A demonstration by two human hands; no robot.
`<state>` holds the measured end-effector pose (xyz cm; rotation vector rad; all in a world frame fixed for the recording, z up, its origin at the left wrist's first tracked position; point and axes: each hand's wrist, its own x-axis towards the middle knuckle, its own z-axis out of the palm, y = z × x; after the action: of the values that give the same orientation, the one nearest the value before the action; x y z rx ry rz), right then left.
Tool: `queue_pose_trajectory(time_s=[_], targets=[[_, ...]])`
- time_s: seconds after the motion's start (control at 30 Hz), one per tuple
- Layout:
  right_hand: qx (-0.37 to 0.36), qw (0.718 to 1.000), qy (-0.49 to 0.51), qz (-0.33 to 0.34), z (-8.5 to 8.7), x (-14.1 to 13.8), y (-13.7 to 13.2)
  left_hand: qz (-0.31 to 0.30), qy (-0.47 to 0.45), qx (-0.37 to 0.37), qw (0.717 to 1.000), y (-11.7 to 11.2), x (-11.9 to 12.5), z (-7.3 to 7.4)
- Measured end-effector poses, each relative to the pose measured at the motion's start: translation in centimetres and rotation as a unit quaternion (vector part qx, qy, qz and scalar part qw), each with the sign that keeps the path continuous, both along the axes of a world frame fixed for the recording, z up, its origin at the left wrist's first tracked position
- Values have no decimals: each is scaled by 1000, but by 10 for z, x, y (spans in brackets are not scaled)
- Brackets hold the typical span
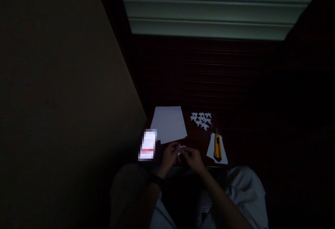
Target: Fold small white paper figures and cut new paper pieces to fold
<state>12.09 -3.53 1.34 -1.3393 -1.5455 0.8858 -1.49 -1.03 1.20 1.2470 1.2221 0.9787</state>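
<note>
Near the front edge of a dark table, my left hand (171, 155) and my right hand (193, 157) meet around a small folded piece of white paper (181, 149). Fingers of both hands are closed on it from either side, and they hide much of its shape. Beyond my left hand lies a stack of white paper sheets (169, 124). Past my right hand, several small folded paper figures (201, 120) sit in a cluster at the back of the table.
A yellow utility knife (217, 147) rests on smaller white paper pieces (224, 156) at the right. A lit, blurred-out phone (148, 145) is at the left. A wall (65, 82) rises on the left, and a slatted panel (209, 13) stands behind the table.
</note>
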Motion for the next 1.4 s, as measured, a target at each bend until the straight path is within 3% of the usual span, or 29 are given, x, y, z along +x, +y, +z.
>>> queue_pose_trajectory(time_s=[0.4, 0.83, 1.13, 1.4], targets=[[30, 996, -89, -9, 6, -3, -8, 17, 9, -6, 1000, 3, 2, -6], [36, 987, -158, 12, 9, -1, -6, -11, 14, 15, 1000, 1, 0, -8], [8, 996, -84, 31, 3, 5, 4, 1, 11, 34, 999, 1, -1, -9], [-129, 983, 53, 118, -9, 12, 13, 3, 18, 46, 999, 0, 0, -9]])
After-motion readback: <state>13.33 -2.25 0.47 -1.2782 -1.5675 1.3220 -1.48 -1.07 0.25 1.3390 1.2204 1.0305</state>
